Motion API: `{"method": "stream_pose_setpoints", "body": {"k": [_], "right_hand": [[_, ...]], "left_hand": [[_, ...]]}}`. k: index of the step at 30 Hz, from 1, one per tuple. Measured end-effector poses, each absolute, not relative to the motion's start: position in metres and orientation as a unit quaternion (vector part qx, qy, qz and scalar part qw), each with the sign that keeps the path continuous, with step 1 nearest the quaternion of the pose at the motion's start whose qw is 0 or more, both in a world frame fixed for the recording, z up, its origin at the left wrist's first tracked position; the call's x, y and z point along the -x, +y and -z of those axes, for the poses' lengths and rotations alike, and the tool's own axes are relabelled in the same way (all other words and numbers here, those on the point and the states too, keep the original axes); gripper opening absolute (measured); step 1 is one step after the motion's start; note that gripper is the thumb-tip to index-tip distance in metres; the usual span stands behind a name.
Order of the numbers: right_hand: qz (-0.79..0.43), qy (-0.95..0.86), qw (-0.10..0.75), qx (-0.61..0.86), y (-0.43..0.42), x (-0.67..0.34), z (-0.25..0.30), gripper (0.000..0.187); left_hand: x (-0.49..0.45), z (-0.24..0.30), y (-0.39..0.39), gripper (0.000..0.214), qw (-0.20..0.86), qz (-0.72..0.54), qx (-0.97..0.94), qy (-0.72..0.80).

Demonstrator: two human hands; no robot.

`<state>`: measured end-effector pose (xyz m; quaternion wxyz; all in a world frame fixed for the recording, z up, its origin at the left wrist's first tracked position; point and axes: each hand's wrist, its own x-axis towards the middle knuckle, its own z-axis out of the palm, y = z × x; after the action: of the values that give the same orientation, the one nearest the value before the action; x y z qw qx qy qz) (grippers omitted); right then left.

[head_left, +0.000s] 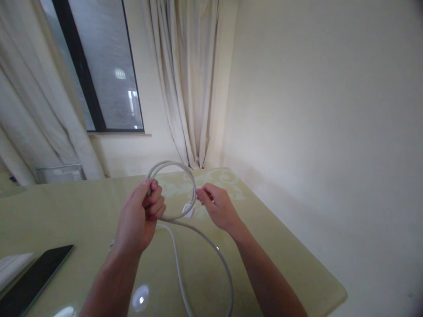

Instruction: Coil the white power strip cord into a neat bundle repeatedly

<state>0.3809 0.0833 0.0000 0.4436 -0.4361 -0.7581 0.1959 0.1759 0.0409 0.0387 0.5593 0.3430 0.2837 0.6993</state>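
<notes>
A white cable (185,174) is bent into a loop above the pale green glossy table (280,255). My left hand (140,218) is closed around the left side of the loop, thumb on top. My right hand (216,204) pinches the loop's right side, close to a white plug (189,210) at the loop's lower end. The rest of the cable (211,246) trails down over the table toward me and leaves the view at the bottom.
A dark tablet (33,277) lies flat at the table's near left beside a white object (13,266). A window (105,75) and cream curtains (188,79) stand behind the table. A plain wall fills the right. The table's right edge runs diagonally.
</notes>
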Motion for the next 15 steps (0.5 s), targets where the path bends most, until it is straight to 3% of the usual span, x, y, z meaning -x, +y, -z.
{"method": "stream_pose_setpoints", "body": {"k": [3,6,8,12,15], "right_hand": [[-0.241,-0.853,0.257,0.385,0.069,-0.365,0.011,0.022],[-0.333,-0.863,0.118,0.36,0.075,-0.355,0.03,0.031],[-0.438,-0.826,0.073,0.348,0.088,-0.358,0.039,0.024],[-0.543,-0.764,0.073,0.341,0.122,-0.396,0.043,0.02],[-0.513,-0.753,0.183,0.37,0.142,-0.437,0.041,0.03]], "left_hand": [[-0.166,-0.042,0.042,0.024,0.54,-0.717,-0.35,0.268],[-0.147,-0.047,0.04,0.023,0.51,-0.745,-0.348,0.253],[-0.13,-0.052,0.036,0.025,0.487,-0.759,-0.349,0.255],[-0.098,-0.061,0.023,0.032,0.434,-0.772,-0.363,0.29],[-0.08,-0.064,0.015,0.034,0.403,-0.776,-0.377,0.305]]}}
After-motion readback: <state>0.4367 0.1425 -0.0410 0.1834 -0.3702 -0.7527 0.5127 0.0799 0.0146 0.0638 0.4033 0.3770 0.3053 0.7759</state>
